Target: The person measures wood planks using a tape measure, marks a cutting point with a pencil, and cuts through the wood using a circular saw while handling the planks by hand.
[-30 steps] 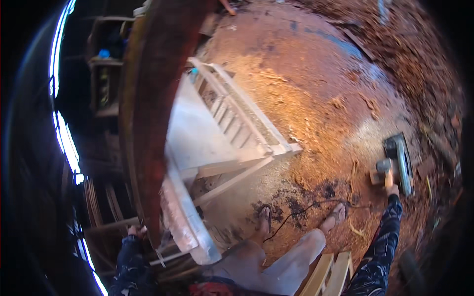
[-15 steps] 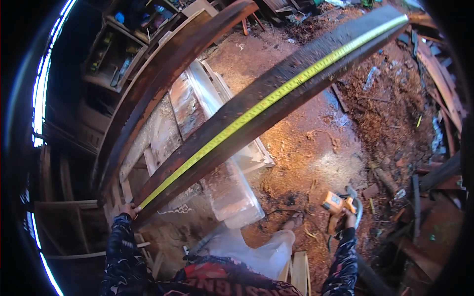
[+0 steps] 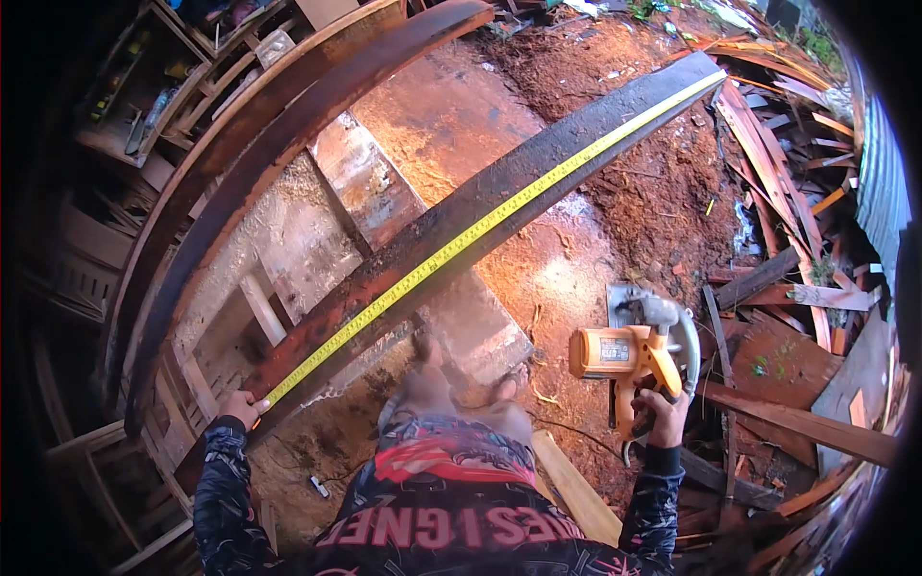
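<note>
A long dark wooden beam [image 3: 471, 197] runs diagonally from near my left hand toward the far right. Along its top lies a stretched yellow tape measure [image 3: 437, 261]. At the tape's near-left end, my left hand [image 3: 242, 408] is closed, its thumb pressed to the blade; whatever sits under the fingers is hidden. My right hand [image 3: 663, 415] grips the rear handle of a yellow circular saw [image 3: 607, 352] with a metal guard, held off the beam above the ground at the right. Both hands wear dark patterned sleeves.
Two curved dark planks [image 3: 279, 125] stand at the left, beside cluttered shelves [image 3: 144, 101]. Broad boards [image 3: 365, 178] lie under the beam. Scrap wood [image 3: 855, 437] piles up along the right, near sawdust-covered ground [image 3: 643, 206]. My feet [image 3: 514, 382] are close to the boards. Corrugated metal [image 3: 882, 182] stands far right.
The saw in my right hand has come up and now shows larger, its guard and motor facing me. My left hand stays at the tape's end. The whole view has shifted and tilted downward.
</note>
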A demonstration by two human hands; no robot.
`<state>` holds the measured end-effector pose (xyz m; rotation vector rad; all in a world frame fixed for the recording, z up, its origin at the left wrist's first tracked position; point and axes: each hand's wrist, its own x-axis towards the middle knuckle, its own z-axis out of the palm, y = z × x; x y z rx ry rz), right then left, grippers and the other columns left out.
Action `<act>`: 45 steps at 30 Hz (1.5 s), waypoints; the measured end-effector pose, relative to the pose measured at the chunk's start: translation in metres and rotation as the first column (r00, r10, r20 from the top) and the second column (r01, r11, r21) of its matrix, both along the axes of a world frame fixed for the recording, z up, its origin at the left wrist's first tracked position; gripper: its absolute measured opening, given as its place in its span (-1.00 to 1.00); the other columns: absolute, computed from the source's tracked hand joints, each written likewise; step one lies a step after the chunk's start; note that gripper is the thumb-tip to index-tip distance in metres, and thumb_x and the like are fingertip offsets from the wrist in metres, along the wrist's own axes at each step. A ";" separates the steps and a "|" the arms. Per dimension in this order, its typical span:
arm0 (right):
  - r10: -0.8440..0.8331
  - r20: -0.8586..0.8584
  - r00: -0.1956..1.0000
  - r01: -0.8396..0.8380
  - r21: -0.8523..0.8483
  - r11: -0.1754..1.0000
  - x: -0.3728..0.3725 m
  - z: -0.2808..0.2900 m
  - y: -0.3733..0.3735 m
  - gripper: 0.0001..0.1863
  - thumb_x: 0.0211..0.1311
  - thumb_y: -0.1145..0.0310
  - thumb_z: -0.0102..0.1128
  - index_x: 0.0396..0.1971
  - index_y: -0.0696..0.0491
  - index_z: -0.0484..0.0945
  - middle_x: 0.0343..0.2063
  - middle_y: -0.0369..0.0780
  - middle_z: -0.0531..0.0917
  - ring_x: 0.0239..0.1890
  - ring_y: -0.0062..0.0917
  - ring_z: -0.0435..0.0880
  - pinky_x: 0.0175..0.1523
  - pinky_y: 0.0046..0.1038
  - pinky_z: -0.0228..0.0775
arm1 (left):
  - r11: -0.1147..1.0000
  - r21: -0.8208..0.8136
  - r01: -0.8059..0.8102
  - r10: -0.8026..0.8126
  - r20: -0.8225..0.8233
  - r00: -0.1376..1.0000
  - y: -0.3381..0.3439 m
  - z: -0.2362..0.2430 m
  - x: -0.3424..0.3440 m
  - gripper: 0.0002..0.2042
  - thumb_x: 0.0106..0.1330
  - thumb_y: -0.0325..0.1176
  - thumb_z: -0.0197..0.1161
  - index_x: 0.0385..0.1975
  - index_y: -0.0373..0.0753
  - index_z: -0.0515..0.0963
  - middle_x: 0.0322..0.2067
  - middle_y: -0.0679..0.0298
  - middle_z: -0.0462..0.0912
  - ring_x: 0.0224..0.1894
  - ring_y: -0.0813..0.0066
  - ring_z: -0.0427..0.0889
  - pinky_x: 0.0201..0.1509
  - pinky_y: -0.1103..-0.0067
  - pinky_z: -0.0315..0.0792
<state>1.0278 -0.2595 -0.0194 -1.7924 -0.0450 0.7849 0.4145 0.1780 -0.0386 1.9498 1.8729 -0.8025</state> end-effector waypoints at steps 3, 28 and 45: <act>0.129 0.194 0.973 -0.126 -0.030 0.992 -0.023 0.064 0.026 -0.78 0.01 0.38 0.18 -0.39 0.24 0.59 -0.51 -0.24 0.64 -0.60 -0.62 0.55 -0.47 -0.62 0.34 | 1.000 -0.004 0.009 -0.009 0.039 0.999 0.002 0.001 0.001 -0.62 0.12 -0.05 0.44 -0.55 -0.32 0.63 -0.58 0.07 0.62 -0.48 0.26 0.62 -0.31 0.35 0.45; 0.218 0.058 0.974 -0.218 -0.016 0.976 -0.074 0.101 0.069 -0.81 -0.10 0.45 0.25 -0.43 0.20 0.56 -0.60 -0.36 0.55 -0.64 -0.76 0.44 -0.53 -0.68 0.26 | 0.994 0.095 -0.046 0.039 0.076 0.996 0.025 0.000 0.002 -0.20 -0.05 -0.02 0.55 0.08 -0.45 0.34 0.00 -0.23 0.54 0.10 -0.15 0.51 0.20 0.26 0.37; 0.360 0.027 0.932 -0.271 -0.609 0.746 0.072 -0.458 -0.019 -0.59 -0.14 0.17 0.33 -0.37 0.22 0.66 -0.39 0.10 0.69 -0.23 -0.08 0.71 -0.04 -0.17 0.51 | 0.995 -0.010 -0.103 0.104 0.109 0.989 0.039 0.001 -0.052 -0.30 0.15 -0.48 0.36 0.30 -0.48 0.22 0.05 -0.06 0.54 0.11 0.19 0.52 0.17 0.44 0.43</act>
